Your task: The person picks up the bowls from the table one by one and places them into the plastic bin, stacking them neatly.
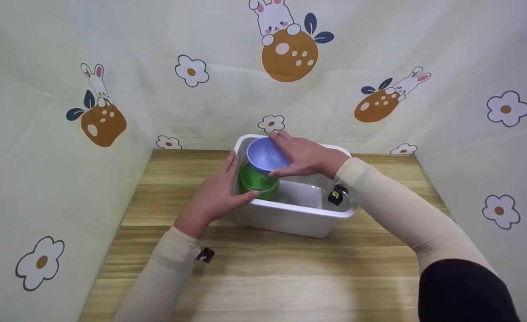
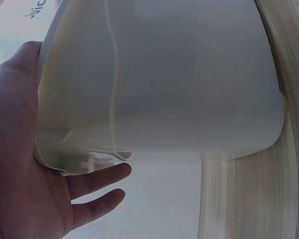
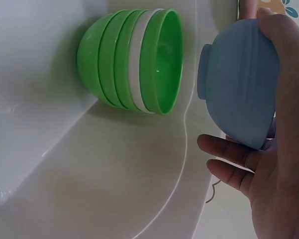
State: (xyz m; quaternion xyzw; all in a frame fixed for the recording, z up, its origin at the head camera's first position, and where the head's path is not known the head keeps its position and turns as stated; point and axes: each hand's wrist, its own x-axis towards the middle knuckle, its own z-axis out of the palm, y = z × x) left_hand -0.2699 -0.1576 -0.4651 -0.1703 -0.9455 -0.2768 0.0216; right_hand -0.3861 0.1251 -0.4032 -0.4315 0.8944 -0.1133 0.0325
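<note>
A blue bowl is held by its rim in my right hand, thumb at the near side and fingers at the far side. It hangs tilted just above a stack of green bowls, which has one white bowl among them. That stack stands inside the left end of a white plastic bin. My left hand rests against the bin's front left corner, thumb at the front rim and fingers stretched along the left side. In the left wrist view, two of its straight fingers reach past the bin's edge.
The bin stands on a wood-grain table near the back wall. Cloth walls printed with rabbits and flowers enclose the table at the back and both sides. Right of the stack, the bin's floor shows.
</note>
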